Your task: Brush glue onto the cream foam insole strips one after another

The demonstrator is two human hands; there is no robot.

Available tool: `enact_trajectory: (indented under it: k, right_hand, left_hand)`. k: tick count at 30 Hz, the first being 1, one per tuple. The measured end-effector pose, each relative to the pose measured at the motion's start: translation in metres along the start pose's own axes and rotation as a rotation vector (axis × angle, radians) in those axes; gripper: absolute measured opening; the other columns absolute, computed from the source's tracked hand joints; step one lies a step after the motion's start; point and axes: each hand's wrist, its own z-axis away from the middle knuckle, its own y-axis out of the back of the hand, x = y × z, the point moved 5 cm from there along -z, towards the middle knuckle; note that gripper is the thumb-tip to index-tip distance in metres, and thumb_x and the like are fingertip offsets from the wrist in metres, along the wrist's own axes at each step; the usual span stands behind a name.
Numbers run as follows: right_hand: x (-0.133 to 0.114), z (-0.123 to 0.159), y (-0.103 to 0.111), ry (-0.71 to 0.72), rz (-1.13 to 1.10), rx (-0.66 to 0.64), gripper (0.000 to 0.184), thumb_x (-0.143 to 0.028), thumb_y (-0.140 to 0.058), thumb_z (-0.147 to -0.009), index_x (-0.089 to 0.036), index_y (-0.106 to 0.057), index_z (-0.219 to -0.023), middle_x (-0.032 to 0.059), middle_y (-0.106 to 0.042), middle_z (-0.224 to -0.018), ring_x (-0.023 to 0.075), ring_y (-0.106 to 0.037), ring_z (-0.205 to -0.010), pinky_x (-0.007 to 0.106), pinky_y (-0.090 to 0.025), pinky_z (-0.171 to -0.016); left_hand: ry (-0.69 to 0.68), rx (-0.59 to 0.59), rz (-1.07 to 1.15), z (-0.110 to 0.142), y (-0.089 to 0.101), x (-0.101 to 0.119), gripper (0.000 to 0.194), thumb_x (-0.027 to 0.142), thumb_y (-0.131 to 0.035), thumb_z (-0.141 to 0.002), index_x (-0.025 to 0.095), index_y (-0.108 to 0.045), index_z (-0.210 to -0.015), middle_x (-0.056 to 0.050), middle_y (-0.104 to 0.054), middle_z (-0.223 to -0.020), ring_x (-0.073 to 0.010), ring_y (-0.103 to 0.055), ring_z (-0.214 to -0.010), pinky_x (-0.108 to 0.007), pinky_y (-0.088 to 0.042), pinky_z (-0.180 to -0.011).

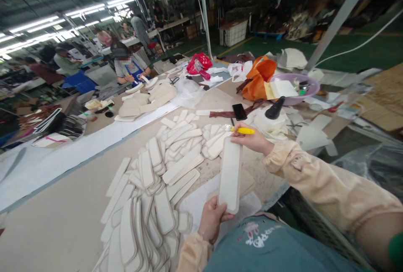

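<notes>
My left hand (214, 218) grips the lower end of a pale, long panel with rounded corners (229, 175), thumb on top. At its far end, my right hand (250, 139) is closed around a yellow-handled brush (244, 130); its fingers meet the panel's top edge. Under the panel lies a white sheet (198, 198). Left of it, many similar pale panels (129, 230) are heaped in overlapping rows on the table (63, 213). Just beyond my right hand stands a white bottle with a black cone-shaped nozzle (275, 110).
A black phone (239, 112) lies past the panels. A purple basin (310, 89), orange bag (260, 74) and red bag (199, 63) sit farther back. A metal post (340, 20) rises at the right. Across the table, a co-worker (134, 68) handles pale pieces.
</notes>
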Motion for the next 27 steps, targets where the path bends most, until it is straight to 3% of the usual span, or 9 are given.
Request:
enact_trajectory:
  k: [4,9,15,21,27]
  right_hand:
    - [-0.001,-0.001,-0.007,0.001,-0.03,-0.005,0.038,-0.032,-0.075,-0.059,-0.023,-0.047,-0.083,-0.0042,-0.057,-0.075,0.015,-0.061,-0.079,0.03,-0.051,-0.074]
    - [0.004,-0.009,-0.014,-0.001,-0.038,-0.003,0.042,-0.034,-0.078,-0.056,-0.025,-0.049,-0.084,-0.0033,-0.057,-0.074,0.0175,-0.061,-0.082,0.03,-0.051,-0.074]
    - [0.01,-0.02,-0.024,-0.038,-0.035,0.001,0.044,-0.033,-0.081,-0.054,-0.024,-0.048,-0.083,-0.0032,-0.059,-0.073,0.0169,-0.062,-0.079,0.029,-0.051,-0.073]
    - [-0.001,-0.016,-0.046,-0.031,-0.003,-0.075,0.042,-0.037,-0.078,-0.06,-0.024,-0.048,-0.085,-0.0019,-0.061,-0.079,0.0159,-0.062,-0.079,0.027,-0.051,-0.069]
    - [-0.005,-0.019,-0.07,0.044,0.102,-0.073,0.034,-0.039,-0.075,-0.063,-0.023,-0.051,-0.081,0.0,-0.061,-0.084,0.0159,-0.061,-0.079,0.028,-0.051,-0.071]
  left_hand:
    - [-0.029,-0.026,0.011,0.004,0.005,0.005,0.046,0.04,-0.069,-0.069,0.014,-0.06,-0.106,-0.007,-0.069,-0.091,-0.0171,-0.064,-0.073,-0.023,-0.052,-0.058]
    - [-0.013,-0.156,0.082,0.004,0.009,0.016,0.058,0.045,-0.068,-0.07,0.012,-0.055,-0.116,-0.012,-0.067,-0.097,-0.0213,-0.065,-0.078,-0.027,-0.054,-0.06]
    - [0.0,-0.058,0.08,-0.004,0.024,0.017,0.056,0.048,-0.071,-0.065,0.01,-0.061,-0.105,-0.01,-0.069,-0.088,-0.0199,-0.065,-0.072,-0.027,-0.052,-0.058]
    - [-0.048,-0.171,0.094,0.0,0.03,0.025,0.053,0.045,-0.072,-0.066,0.01,-0.062,-0.105,-0.009,-0.069,-0.086,-0.0177,-0.063,-0.071,-0.027,-0.05,-0.064]
    - [-0.078,-0.143,0.096,-0.015,0.031,0.045,0.047,0.039,-0.076,-0.062,0.012,-0.063,-0.099,-0.007,-0.068,-0.083,-0.0158,-0.062,-0.068,-0.026,-0.047,-0.064]
